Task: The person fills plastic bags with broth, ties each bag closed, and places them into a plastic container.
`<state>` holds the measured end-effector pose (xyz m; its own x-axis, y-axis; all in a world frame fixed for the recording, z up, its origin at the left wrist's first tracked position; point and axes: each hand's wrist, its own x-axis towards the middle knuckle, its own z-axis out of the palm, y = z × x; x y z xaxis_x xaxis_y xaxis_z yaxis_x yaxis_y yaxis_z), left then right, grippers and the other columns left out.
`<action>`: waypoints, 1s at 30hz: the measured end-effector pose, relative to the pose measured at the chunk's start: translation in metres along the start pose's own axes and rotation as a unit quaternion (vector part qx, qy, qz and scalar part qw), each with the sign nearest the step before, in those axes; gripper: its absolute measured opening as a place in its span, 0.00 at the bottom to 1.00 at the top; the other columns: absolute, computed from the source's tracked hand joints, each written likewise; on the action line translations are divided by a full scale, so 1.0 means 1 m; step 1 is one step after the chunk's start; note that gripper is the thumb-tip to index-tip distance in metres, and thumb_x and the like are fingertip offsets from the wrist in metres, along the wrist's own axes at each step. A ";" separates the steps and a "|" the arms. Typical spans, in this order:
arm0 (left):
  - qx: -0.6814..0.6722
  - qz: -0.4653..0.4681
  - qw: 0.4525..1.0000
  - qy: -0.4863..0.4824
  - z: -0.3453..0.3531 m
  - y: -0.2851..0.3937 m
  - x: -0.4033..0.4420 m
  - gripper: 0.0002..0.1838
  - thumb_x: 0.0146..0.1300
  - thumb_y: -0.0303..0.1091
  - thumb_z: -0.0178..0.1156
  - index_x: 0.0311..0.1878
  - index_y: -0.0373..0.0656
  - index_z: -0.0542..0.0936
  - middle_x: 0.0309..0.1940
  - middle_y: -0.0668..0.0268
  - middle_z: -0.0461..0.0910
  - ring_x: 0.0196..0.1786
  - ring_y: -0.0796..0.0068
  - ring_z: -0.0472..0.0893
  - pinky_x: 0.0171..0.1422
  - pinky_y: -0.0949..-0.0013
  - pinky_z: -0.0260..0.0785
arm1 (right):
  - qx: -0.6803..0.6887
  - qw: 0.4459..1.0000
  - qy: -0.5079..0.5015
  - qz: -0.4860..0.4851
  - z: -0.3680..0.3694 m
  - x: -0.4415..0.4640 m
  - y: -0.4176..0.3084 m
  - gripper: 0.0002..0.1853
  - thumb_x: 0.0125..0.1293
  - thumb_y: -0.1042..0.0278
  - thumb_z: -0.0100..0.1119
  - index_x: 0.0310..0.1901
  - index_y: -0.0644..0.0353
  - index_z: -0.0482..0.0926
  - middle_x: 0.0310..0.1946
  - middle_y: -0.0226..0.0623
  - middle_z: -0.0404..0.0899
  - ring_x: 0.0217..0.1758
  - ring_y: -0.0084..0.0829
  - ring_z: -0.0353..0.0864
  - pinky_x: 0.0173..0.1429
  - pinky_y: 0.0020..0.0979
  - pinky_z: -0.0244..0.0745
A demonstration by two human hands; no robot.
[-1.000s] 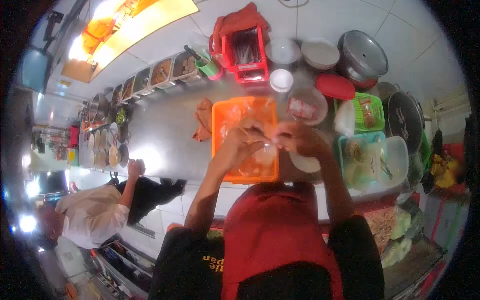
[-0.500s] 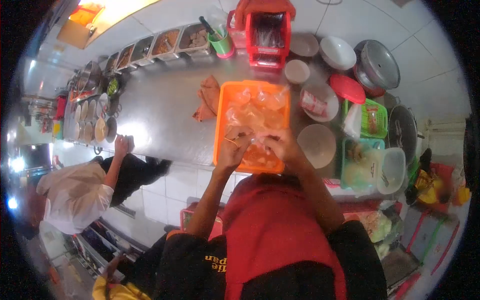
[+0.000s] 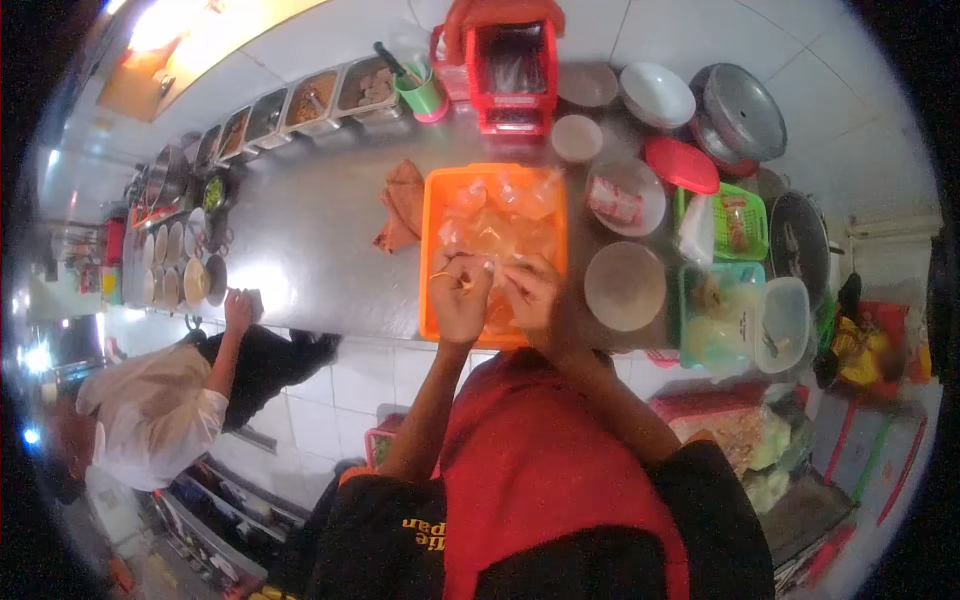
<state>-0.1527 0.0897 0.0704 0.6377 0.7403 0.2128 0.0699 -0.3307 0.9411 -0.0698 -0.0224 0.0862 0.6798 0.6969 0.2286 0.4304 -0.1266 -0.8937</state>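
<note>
My left hand (image 3: 462, 300) and my right hand (image 3: 534, 302) meet over the near half of an orange tray (image 3: 430, 250). Their fingertips pinch together at what looks like the neck of a clear plastic bag (image 3: 498, 316), mostly hidden beneath them. A thin yellow rubber band (image 3: 441, 275) loops around the fingers of my left hand. Several more knotted clear bags (image 3: 490, 232) of pale orange liquid fill the tray's far half. To its left lies a crumpled brown cloth (image 3: 402, 205).
Bowls, a red lid (image 3: 682, 165), a green basket (image 3: 755, 225) and a teal container (image 3: 700, 345) stand to the right. Behind are a red dispenser (image 3: 512, 95) and metal food pans (image 3: 365, 88). A co-worker in a white shirt (image 3: 155, 405) leans at the left counter edge.
The view has shifted slightly, so the tray sits a little farther left. My hands stay pinched together over it, my right wrist more upright. A yellow-clothed person at the bottom left has mostly left view.
</note>
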 end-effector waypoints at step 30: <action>-0.054 -0.180 0.937 -0.294 -0.050 0.005 0.025 0.07 0.61 0.28 0.62 0.40 0.37 0.84 0.49 0.62 0.75 0.53 0.71 0.72 0.57 0.70 0.65 | -0.019 0.991 -0.021 -0.134 -0.001 0.010 0.008 0.07 0.54 0.68 0.64 0.29 0.60 0.76 0.29 0.41 0.73 0.33 0.42 0.75 0.41 0.41 0.73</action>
<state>-0.1752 0.1356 0.0939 0.9023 0.3322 -0.2749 0.3038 -0.0376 0.9520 -0.0592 -0.0174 0.0816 0.5125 0.7384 0.4382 0.6149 0.0406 -0.7876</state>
